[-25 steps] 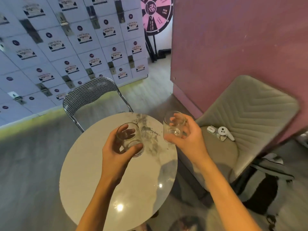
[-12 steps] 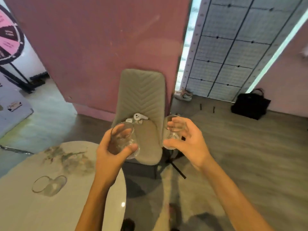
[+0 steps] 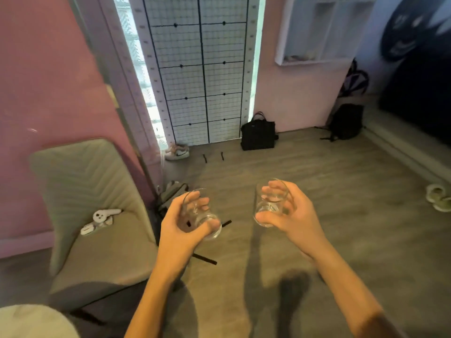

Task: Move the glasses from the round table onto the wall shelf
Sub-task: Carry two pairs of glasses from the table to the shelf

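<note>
My left hand (image 3: 179, 230) grips a clear drinking glass (image 3: 203, 219), tilted a little, over the floor. My right hand (image 3: 295, 220) holds a second clear glass (image 3: 267, 206) at about the same height, a hand's width to the right. The white wall shelf (image 3: 317, 57) with open compartments hangs on the pale wall at the upper right, far from both hands. Only a sliver of the round table (image 3: 31, 320) shows at the bottom left corner, behind my left arm.
A padded beige chair (image 3: 80, 191) with white controllers (image 3: 101, 219) on its seat stands at the left. A black bag (image 3: 258, 132), a backpack (image 3: 346, 120), sneakers (image 3: 177, 152) and slippers (image 3: 439, 197) lie along the floor's edges. A wire grid panel (image 3: 200, 69) stands ahead.
The view has swung right, away from the table and chair toward the shelf wall. Both hands still hold their glasses, now carried over open floor and slightly further apart.
</note>
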